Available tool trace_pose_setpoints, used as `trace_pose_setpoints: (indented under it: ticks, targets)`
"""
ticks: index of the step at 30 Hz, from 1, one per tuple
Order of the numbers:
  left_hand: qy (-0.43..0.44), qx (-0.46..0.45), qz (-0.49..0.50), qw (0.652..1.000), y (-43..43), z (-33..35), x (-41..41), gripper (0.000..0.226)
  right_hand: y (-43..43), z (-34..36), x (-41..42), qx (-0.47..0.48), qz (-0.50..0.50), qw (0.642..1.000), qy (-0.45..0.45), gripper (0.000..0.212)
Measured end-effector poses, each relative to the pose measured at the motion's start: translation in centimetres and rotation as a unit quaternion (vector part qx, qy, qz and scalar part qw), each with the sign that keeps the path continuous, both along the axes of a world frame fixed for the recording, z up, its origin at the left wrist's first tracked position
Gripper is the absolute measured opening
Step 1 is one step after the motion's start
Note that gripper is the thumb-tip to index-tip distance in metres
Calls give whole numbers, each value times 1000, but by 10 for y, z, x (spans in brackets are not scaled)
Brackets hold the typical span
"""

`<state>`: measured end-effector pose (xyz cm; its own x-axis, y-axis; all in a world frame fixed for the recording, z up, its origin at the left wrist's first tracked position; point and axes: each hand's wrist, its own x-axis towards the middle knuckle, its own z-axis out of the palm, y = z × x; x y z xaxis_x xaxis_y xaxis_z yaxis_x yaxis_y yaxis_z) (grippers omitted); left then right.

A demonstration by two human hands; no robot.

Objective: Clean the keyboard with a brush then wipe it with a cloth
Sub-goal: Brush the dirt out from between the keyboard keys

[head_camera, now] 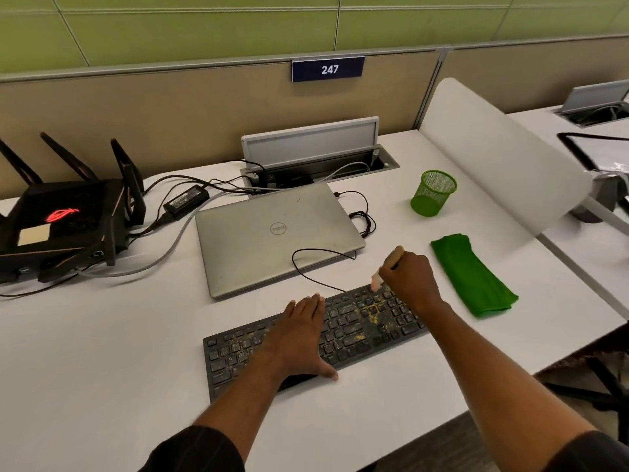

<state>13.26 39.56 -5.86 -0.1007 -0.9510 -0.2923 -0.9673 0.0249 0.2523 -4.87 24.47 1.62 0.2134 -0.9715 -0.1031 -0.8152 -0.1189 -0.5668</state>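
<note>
Two bare forearms reach over a dusty black keyboard (316, 338) on a white desk (102, 352); brushing is under way.

Head view: the left hand (303, 332) lies flat and spread on the keyboard's middle, steadying it. The right hand (408, 279) is closed around a small brush (388, 267), bristles touching the keys at the keyboard's far right corner. Yellow crumbs cover much of the keys, so brushing looks barely begun. A folded green cloth (473, 275) lies untouched just right of the keyboard; wiping remains. Beyond the keyboard sits a closed laptop (272, 233).
</note>
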Motion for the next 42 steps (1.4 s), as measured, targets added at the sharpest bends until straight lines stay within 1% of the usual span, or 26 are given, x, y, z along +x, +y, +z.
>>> trace_pose_setpoints:
  ticks: [2,5,7,10,12,15,19,23,30,32,34,38,40,42]
  targets:
    - [-2,-1,-2,1000,-3,0,-2,144,-5,2,-4,-7,-13,1000,-3,34]
    - [-2,1,-4,1000,-8,0,-7,144,-14,1,-7,-18,-36,999,-29,21]
    - [-3,2,-6,1000,-11,0,-10,144,-17,-1,-8,-5,-31,998,-45,18]
    - [-7,3,-8,1000,-16,0,-16,143,-17,-4,-9,-1,-10,1000,-28,21]
    - [-8,2,-9,1000,-19,1,-19,142,-19,-9,-13,-3,-19,1000,-5,19]
    - [-8,1,-11,1000,-23,1,-22,142,-25,-12,-23,-8,-47,999,-12,16]
    - [-9,2,-11,1000,-25,-2,-24,144,-31,-11,-29,-16,-60,998,-32,25]
    - [-8,3,-14,1000,-28,-1,-27,143,-35,-5,-25,-29,-59,996,-61,28]
    - [-7,2,-15,1000,-30,0,-31,143,-35,-18,-36,-18,-62,998,-28,24]
    - [-10,1,-15,1000,-30,0,-30,142,-34,-18,-38,-15,-61,998,-32,27]
    - [-11,2,-18,1000,-30,1,-31,142,-36,-17,-39,-33,-65,997,-24,31]
    - [-10,2,-17,1000,-30,2,-32,142,-41,-11,-45,-53,-59,996,-48,21]
    - [-10,-1,-18,1000,-30,1,-32,142,-42,-11,-50,-59,-38,997,-33,21]
    - [-9,1,-17,1000,-30,1,-31,142,-42,-16,-55,-44,-14,999,-25,18]
